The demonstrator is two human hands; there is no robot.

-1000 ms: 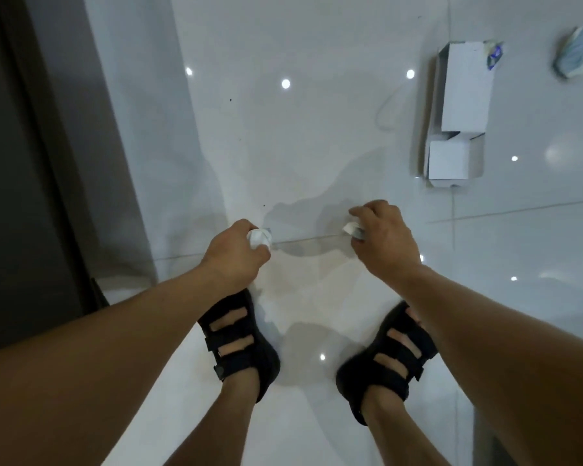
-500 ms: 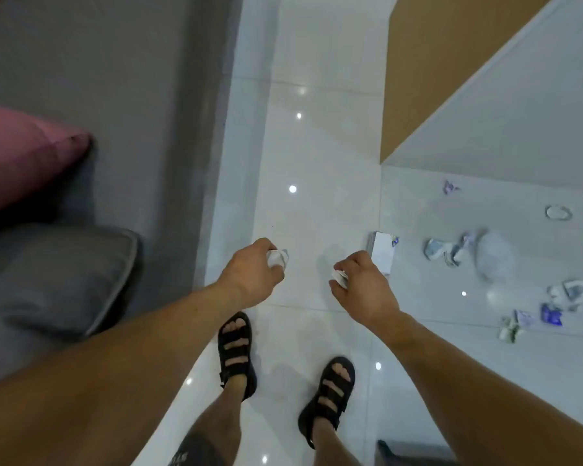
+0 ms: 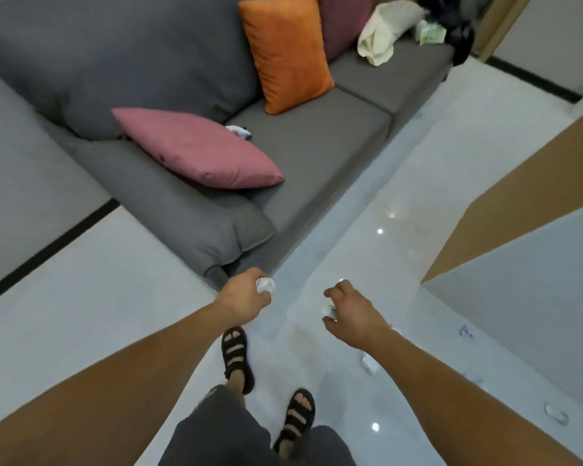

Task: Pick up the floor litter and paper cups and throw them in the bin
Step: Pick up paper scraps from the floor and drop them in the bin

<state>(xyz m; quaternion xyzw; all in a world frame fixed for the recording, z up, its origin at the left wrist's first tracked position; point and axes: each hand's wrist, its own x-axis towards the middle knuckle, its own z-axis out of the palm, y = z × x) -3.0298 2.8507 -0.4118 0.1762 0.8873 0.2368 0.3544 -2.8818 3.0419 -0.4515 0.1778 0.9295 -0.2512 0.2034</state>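
My left hand (image 3: 246,297) grips a crumpled white paper ball (image 3: 265,285) above the white floor, just in front of the sofa's corner. My right hand (image 3: 352,314) holds a second small white paper scrap (image 3: 329,311), mostly hidden in the curled fingers. More litter lies on the floor to the right: a small white box (image 3: 370,363) under my right forearm, a purple scrap (image 3: 465,331) and white scraps (image 3: 556,413) near the right edge. No bin is in view.
A grey sofa (image 3: 317,153) fills the upper left, with a pink cushion (image 3: 199,149), an orange cushion (image 3: 286,52) and a cream cloth (image 3: 384,28) on it. A brown and grey panel (image 3: 519,213) rises on the right. My sandalled feet (image 3: 238,358) stand on the glossy tile.
I have stood up and the view has swung up and left from the floor litter to the sofa. Both hands keep their paper scraps and have drawn further apart.
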